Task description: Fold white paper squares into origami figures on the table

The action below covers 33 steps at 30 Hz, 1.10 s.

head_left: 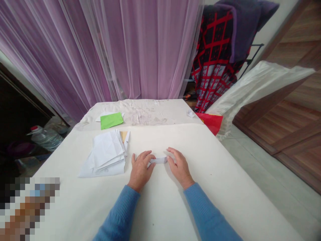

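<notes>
A small folded white paper strip (159,160) lies on the white-covered table between my two hands. My left hand (141,169) has its thumb and fingertips closed on the strip's left end. At the right end, my right hand (179,167) holds the strip, with its thumb against it and its index finger curved just beyond. My fingers cover both ends of the strip, so its exact folds are hidden. To the left of my left hand sits a stack of white paper sheets (107,149), a little fanned out.
Behind the stack lies a green paper piece (111,120) on white paper. A small crumpled white paper (191,113) is at the table's far right, near a red packet (212,122) over the edge. A plastic bottle (46,138) stands left of the table. Purple curtains (145,50) hang behind.
</notes>
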Tool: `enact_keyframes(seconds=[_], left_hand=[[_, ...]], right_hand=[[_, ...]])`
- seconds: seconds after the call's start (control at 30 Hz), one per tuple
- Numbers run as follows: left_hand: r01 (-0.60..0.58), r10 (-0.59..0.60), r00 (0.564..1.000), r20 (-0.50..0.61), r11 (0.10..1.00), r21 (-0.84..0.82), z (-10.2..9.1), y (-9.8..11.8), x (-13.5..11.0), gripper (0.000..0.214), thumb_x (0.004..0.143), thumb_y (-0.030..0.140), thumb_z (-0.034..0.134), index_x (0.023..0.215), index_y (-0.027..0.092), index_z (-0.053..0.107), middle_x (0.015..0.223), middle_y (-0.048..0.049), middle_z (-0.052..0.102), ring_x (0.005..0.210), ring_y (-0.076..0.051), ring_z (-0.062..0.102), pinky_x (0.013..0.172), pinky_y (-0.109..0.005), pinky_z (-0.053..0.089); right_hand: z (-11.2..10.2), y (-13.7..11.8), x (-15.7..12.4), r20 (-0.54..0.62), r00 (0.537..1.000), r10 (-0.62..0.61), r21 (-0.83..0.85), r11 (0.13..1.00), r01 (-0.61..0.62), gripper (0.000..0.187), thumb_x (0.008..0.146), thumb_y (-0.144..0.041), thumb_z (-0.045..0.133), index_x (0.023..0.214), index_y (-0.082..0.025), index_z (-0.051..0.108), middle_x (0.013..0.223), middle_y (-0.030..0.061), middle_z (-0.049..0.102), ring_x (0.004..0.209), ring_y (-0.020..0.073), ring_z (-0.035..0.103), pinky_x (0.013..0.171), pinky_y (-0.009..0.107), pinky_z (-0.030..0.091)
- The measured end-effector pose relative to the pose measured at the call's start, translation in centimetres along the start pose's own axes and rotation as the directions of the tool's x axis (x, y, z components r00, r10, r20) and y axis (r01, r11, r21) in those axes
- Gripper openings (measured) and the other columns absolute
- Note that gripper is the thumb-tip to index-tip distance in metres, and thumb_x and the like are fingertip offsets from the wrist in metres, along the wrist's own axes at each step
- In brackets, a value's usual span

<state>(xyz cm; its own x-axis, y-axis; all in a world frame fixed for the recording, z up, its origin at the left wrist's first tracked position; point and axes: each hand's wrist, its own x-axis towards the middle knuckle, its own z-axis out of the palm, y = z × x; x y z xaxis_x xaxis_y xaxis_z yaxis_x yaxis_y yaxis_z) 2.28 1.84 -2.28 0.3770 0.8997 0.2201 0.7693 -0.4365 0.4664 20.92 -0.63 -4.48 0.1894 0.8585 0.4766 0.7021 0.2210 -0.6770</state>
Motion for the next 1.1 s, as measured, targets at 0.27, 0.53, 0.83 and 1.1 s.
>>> enact_keyframes(seconds=[0.27,0.53,0.83,1.1], left_hand=[[-0.035,0.035,0.999,-0.040,0.999,0.002,0.1,-0.2,0.0,0.026,0.085,0.011,0.051,0.092,0.030,0.067,0.128,-0.0041,0.061,0.122,-0.021,0.054,0.111,-0.061,0.019],[-0.102,0.101,0.994,-0.045,0.994,-0.032,0.2,-0.3,0.1,0.026,0.088,0.012,0.048,0.096,0.029,0.066,0.126,-0.0042,0.063,0.120,-0.018,0.055,0.113,-0.054,0.024],[-0.077,0.018,0.983,-0.183,0.944,-0.322,1.5,-1.2,0.5,0.050,0.084,0.025,0.056,0.132,0.020,0.045,0.130,-0.0116,0.059,0.118,-0.021,0.058,0.101,-0.038,0.046],[0.058,-0.067,0.998,0.004,0.816,-0.575,0.9,-0.7,0.9,0.030,0.079,0.032,0.058,0.107,0.021,0.058,0.079,0.0024,0.067,0.074,-0.013,0.063,0.075,-0.026,0.050]], right_hand=[[-0.8,-1.3,0.2,0.164,0.985,0.048,0.001,0.999,-0.049,0.023,0.086,-0.028,0.050,0.089,-0.022,0.072,0.091,0.0047,0.075,0.086,0.0191,0.068,0.084,0.031,0.050],[-1.2,-2.2,0.2,0.233,0.967,0.102,0.021,0.994,-0.110,0.021,0.085,-0.033,0.055,0.093,-0.024,0.072,0.086,0.0026,0.074,0.075,0.0160,0.067,0.072,0.025,0.049],[-1.1,-2.7,0.2,0.244,0.951,0.190,0.085,0.973,-0.216,0.021,0.084,-0.028,0.053,0.083,-0.024,0.074,0.078,0.0000,0.073,0.069,0.0144,0.065,0.065,0.022,0.046],[-1.1,-3.3,0.1,0.306,0.948,0.092,0.200,0.967,-0.158,0.030,0.089,-0.035,0.046,0.082,-0.019,0.071,0.074,0.0011,0.069,0.068,0.0133,0.061,0.063,0.021,0.043]])
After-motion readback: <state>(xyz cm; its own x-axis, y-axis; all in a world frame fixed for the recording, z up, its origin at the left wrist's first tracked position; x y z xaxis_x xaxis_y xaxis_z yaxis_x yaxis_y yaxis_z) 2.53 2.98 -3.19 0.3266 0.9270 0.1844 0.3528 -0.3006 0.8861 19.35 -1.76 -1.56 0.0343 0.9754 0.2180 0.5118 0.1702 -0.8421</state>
